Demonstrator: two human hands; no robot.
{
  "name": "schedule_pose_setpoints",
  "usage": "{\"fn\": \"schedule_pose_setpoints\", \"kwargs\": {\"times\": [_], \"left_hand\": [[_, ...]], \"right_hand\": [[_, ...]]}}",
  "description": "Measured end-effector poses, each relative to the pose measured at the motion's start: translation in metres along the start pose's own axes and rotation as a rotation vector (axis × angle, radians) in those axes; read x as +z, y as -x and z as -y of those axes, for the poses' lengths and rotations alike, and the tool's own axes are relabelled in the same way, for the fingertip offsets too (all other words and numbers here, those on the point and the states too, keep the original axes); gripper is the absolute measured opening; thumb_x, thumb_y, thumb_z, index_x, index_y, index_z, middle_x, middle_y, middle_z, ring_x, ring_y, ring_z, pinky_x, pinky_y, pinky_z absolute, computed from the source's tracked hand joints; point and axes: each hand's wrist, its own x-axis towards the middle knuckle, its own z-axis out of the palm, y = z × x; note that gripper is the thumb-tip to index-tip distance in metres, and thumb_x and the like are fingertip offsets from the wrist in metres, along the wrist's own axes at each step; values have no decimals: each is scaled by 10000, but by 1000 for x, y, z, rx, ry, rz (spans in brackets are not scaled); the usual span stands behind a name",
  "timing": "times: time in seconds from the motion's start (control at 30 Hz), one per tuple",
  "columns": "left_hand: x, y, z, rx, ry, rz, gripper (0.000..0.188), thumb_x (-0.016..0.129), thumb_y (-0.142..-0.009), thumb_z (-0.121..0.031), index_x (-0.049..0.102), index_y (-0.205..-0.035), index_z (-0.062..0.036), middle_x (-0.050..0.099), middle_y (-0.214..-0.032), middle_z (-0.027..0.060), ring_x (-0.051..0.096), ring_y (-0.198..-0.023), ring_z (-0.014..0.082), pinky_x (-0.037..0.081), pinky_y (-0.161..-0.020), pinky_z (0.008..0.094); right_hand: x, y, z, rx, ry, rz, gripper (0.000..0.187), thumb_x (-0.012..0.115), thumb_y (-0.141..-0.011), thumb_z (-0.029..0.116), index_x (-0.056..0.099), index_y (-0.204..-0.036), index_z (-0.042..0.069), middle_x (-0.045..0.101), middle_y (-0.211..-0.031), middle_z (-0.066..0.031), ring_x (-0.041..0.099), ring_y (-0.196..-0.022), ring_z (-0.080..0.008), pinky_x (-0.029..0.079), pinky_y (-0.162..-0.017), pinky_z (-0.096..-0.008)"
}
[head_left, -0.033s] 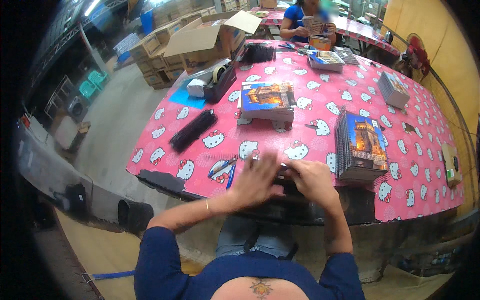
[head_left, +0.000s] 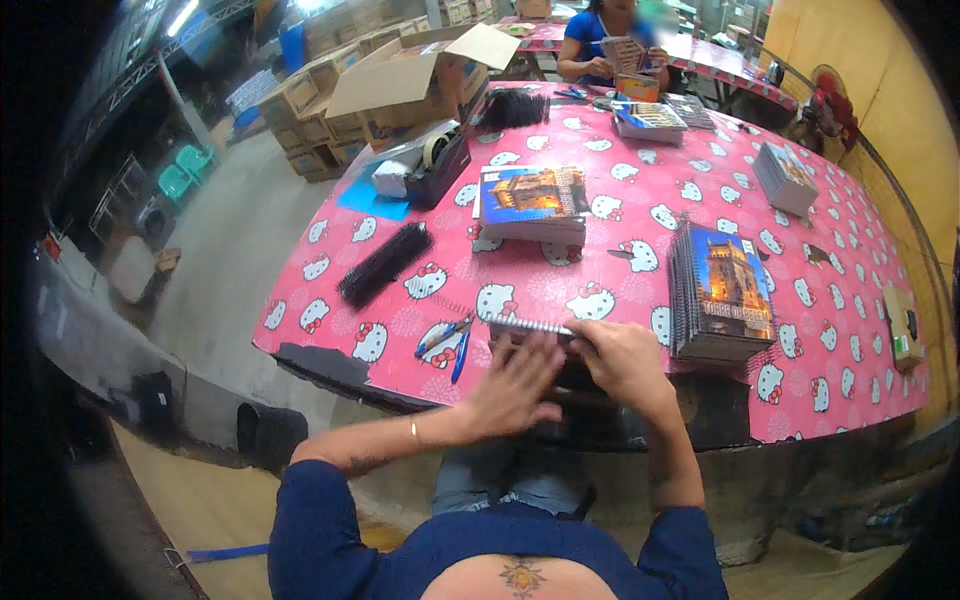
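A small spiral-bound notebook point(head_left: 528, 325) stands on edge at the table's near edge, its coil spine on top. My right hand point(head_left: 622, 362) pinches its right end between thumb and fingers. My left hand point(head_left: 515, 385), slightly blurred, lies with fingers spread against the notebook's near face, hiding most of it. Left of it are a pair of pliers with blue handles point(head_left: 458, 358) and a thin loose wire coil point(head_left: 450, 310). A stack of spiral notebooks with a tower on the cover point(head_left: 725, 290) stands to the right.
Another notebook pile point(head_left: 535, 205) lies ahead, with a bundle of black coils point(head_left: 387, 263) and a tape dispenser point(head_left: 440, 165) to its left. An open carton point(head_left: 410, 90) is at the far left. Across the table a person point(head_left: 600, 55) holds printed sheets. A red fan point(head_left: 832, 105) stands far right.
My left hand has shifted slightly down, and the notebook's coil spine now shows above its fingers. My right hand keeps its grip at the right end.
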Motion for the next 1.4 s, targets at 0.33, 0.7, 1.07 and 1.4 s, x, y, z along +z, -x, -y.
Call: {"fn": "schedule_pose_setpoints", "kwargs": {"times": [0.33, 0.7, 1.07, 1.4], "left_hand": [[-3, -8, -11, 3, -131, -88, 880, 403, -966, -611, 218, -1542, 28, 181, -1617, 246, 97, -1523, 392, 6, -1193, 602], [-17, -23, 14, -1, -112, 92, 857, 476, -928, -624, 347, -1501, 0, 334, -1555, 238, 221, -1496, 364, 66, -1181, 624], [-22, -33, 4, 69, -44, 161, 867, 419, -973, -578, 195, -1542, 37, 128, -1626, 237, 39, -1536, 340, -7, -1195, 592], [-36, -80, 12, -39, -228, 91, 892, 391, -962, -620, 257, -1517, 66, 257, -1590, 250, 147, -1519, 363, 38, -1187, 616]], "right_hand": [[7, 43, -30, 300, -728, -275, 416, 806, -794, 58, 606, -1157, 33, 724, -1002, -99, 698, -929, -202, 535, -826, -328], [73, 40, -24, 398, -1205, -294, 234, 753, -863, 9, 630, -1061, 13, 708, -948, -45, 658, -867, -97, 538, -776, -262], [50, 43, -34, 345, -1116, 11, 308, 639, -953, 79, 623, -1247, -9, 683, -1076, -37, 616, -996, -114, 502, -894, -299], [43, 36, -27, 285, -929, -2, 260, 622, -955, 62, 651, -1198, -27, 716, -994, -57, 627, -933, -103, 517, -841, -301]]}}
